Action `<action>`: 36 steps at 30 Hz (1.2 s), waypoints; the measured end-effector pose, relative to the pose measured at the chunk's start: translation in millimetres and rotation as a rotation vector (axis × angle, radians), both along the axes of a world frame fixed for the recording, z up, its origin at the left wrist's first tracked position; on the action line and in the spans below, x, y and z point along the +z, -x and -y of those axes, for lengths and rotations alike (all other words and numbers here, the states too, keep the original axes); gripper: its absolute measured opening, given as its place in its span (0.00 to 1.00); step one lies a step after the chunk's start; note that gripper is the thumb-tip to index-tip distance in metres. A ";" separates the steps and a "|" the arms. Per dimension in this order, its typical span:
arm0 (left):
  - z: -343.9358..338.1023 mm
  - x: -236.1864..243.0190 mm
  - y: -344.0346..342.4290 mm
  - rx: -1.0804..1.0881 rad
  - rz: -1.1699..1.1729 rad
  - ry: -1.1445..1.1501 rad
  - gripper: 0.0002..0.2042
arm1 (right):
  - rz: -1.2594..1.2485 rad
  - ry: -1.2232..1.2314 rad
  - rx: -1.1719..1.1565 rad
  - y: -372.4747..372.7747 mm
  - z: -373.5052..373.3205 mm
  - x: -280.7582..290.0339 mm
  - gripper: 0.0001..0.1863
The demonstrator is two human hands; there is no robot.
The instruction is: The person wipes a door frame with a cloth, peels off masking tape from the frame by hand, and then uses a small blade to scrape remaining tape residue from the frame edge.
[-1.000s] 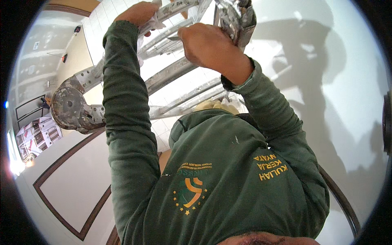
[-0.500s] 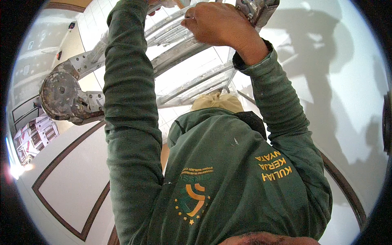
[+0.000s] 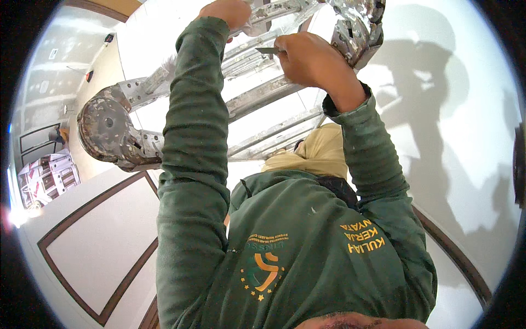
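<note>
My right hand (image 3: 312,61) is closed on a thin, dark flat blade (image 3: 267,50) whose free end points left. Its handle, if it has one, is hidden in my fingers. At the top edge, my left hand (image 3: 226,13) is partly cut off. Its fingers look curled beside a whitish, translucent bit (image 3: 253,27), and I cannot make out what they hold. Both hands are raised over a paint-splashed metal folding ladder (image 3: 263,97). One round hinge (image 3: 108,122) of it lies left of my left sleeve, another hinge (image 3: 357,30) just beyond my right wrist.
A white wall (image 3: 411,126) stands close on my right, with my shadow on it. To the lower left is a white panel with brown trim (image 3: 101,247). A small rack-like object with white and red parts (image 3: 48,178) stands at the far left.
Both my arms have shifted right in the view, and the right hand sits lower. The dark blade now shows in my right hand. The ladder appears slightly further right.
</note>
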State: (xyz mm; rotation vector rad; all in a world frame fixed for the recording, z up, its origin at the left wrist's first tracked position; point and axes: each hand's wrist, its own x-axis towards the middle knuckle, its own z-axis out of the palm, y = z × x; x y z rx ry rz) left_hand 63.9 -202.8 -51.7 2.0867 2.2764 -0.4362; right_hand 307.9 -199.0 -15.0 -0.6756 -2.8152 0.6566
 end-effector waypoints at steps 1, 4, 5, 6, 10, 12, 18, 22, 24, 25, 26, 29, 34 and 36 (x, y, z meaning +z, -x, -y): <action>1.7 5.2 -3.9 -0.058 -0.021 -0.049 0.12 | 0.049 0.028 -0.022 0.8 -3.1 0.0 0.10; 10.7 34.8 -27.8 0.498 0.603 -0.055 0.17 | 0.141 0.046 -0.037 3.7 -4.0 -2.1 0.10; 28.6 -19.5 36.5 0.007 0.064 -0.133 0.16 | 0.126 -0.011 0.064 11.8 10.3 4.9 0.11; 4.4 -13.6 15.8 -0.044 0.075 -0.139 0.16 | 0.135 -0.016 0.012 6.5 -2.8 -2.2 0.11; 8.5 27.9 -22.5 0.400 0.474 0.005 0.17 | 0.211 0.012 0.051 5.3 -5.9 5.6 0.10; 10.0 30.0 -20.9 0.356 0.407 -0.009 0.16 | 0.244 0.019 0.023 7.3 -4.0 4.2 0.11; 17.1 53.0 -39.9 0.577 0.457 -0.105 0.19 | 0.213 0.096 0.067 3.8 -1.7 21.9 0.09; 35.4 19.4 -15.5 0.356 0.368 -0.219 0.19 | -0.033 0.139 0.132 -4.2 7.2 7.4 0.04; 43.3 1.2 -16.6 0.208 0.279 -0.356 0.17 | -0.056 0.142 0.091 -5.6 6.7 10.2 0.03; 42.8 8.6 -22.1 0.286 0.320 -0.315 0.15 | -0.001 0.152 0.085 -4.1 5.3 12.9 0.03; 43.0 14.3 -30.0 0.376 0.363 -0.275 0.13 | 0.058 0.162 0.091 -2.5 5.3 15.0 0.02; 34.7 51.5 -49.0 0.553 0.544 -0.254 0.12 | 0.054 0.198 0.082 -7.2 0.3 14.5 0.04; 33.2 64.5 -49.4 0.618 0.584 -0.264 0.12 | 0.209 0.253 0.021 2.0 1.0 24.8 0.02; 34.9 61.8 -48.5 0.639 0.602 -0.275 0.12 | 0.150 0.220 0.012 0.5 4.6 23.2 0.02</action>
